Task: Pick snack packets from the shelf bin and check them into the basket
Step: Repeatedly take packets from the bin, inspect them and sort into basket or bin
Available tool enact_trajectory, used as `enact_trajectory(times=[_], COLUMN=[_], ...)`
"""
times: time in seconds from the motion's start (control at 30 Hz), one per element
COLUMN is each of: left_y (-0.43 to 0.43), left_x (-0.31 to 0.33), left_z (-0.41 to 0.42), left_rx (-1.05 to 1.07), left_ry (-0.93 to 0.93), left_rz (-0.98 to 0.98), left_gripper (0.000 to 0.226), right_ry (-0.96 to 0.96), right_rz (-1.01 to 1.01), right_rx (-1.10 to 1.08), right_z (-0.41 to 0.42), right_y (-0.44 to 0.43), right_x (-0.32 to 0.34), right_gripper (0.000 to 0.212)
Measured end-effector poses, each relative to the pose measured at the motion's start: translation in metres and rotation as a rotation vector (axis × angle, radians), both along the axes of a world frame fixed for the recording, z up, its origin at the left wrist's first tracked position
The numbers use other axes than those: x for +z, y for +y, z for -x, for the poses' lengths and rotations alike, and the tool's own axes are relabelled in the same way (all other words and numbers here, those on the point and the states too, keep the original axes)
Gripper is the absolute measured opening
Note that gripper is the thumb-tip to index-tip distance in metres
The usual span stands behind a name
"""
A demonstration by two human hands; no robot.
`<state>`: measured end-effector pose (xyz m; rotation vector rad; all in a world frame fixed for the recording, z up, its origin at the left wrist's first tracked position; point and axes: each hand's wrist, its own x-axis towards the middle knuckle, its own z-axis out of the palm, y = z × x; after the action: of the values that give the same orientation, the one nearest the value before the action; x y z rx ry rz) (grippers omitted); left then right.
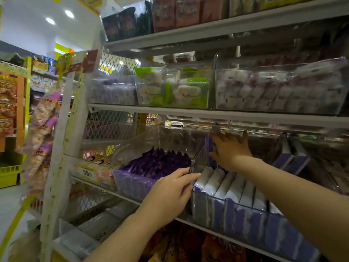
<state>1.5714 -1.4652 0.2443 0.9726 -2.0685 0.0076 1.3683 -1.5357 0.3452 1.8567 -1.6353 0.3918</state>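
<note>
Both hands at the shelf bin (197, 163). Left hand (170, 191) flat, fingers straight against the clear bin corner. Right hand (229, 148) splayed deep on upright snack packets (213, 179), gripping nothing. Basket out of view. Risk: packed row topples, or 2 packets drag out together.

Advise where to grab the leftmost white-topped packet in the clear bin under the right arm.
Pinch the leftmost white-topped packet by its top edge between the fingers, coming straight down from above. The packets stand upright, pressed side by side, so neighbours block the flat faces, and the clear bin wall covers the lower part. Only the tops stick out free. The left hand is right beside it.
</note>
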Motion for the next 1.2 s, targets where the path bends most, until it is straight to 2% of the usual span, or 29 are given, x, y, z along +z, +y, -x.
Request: enact_trajectory(times=[0.23,0.47,0.57,0.63,0.83,0.97,1.03,1.1,1.2], left_y=[0.015,0.021,0.02,0.018,0.013,0.014,0.014,0.013,0.011], left_x=[0.004,0.008,0.009,0.009,0.005,0.002,0.001,0.001,0.0], left_z=[-0.003,-0.01,-0.009,-0.008,-0.009,-0.009,-0.009,-0.008,-0.008], left_rx=[0.053,0.073,0.078,0.08,0.07,0.062,0.06,0.058,0.061], left_ry=[-0.063,-0.108,-0.118,-0.121,-0.116,-0.089,-0.082,-0.077,-0.077], left_rz=[-0.051,-0.044,-0.051,-0.047,-0.028,-0.028,-0.03,-0.03,-0.024], left_gripper=[0.049,0.049,0.049,0.049,0.049,0.049,0.049,0.049,0.05], right_ry=[-0.209,-0.141,-0.157,-0.161,0.067,0.241,0.302,0.235,-0.042], right_rz=[-0.017,0.015,0.042,0.102,0.161,0.17,0.175,0.147,0.077], right_rx=[-0.013,0.083,0.162,0.186,0.155,0.151,0.175,0.212,0.261], right_z=[-0.009,-0.01,-0.004,-0.003,-0.024,-0.025,-0.026,-0.025,-0.02], right_y=[0.01,0.013,0.008,0.005,0.003,0.007,0.009,0.01,0.007], right_x=[0.002,-0.005,0.002,0.009,0.02,0.018,0.015,0.013,0.013], right_gripper=[0.071,0.068,0.054,0.053,0.053,0.033,0.03,0.033,0.036])
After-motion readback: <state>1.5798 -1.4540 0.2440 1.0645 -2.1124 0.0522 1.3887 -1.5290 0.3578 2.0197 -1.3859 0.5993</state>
